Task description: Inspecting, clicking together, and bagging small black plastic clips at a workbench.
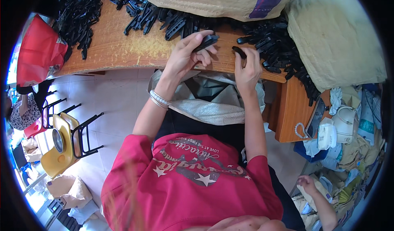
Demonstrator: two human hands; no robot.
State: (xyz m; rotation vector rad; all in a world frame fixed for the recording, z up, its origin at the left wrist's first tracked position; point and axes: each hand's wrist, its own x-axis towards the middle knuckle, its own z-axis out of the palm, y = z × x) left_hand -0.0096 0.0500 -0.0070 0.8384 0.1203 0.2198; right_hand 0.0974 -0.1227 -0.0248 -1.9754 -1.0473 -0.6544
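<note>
My left hand (180, 58) is raised over the table's near edge, its thumb and fingers closed on a black plastic part (206, 43), long and clip-like. Slightly to the right, my right hand (249, 69) pinches a smaller curved black piece (239, 51) between thumb and fingers. The two pieces are apart. Below both hands, a white woven sack (193, 110) lies open across my lap, dark inside. Loose black plastic parts (269, 46) lie in a heap just right of my right hand, and more black clips (176, 26) lie beyond my left.
The wooden table (111, 38) carries yellowish crumbs and another heap of black parts at far left. Two large tan sacks (336, 38) rest at the back and right. A red bag (37, 50) stands left. Another person's hand (308, 184) shows at lower right; yellow chairs (51, 161) stand left.
</note>
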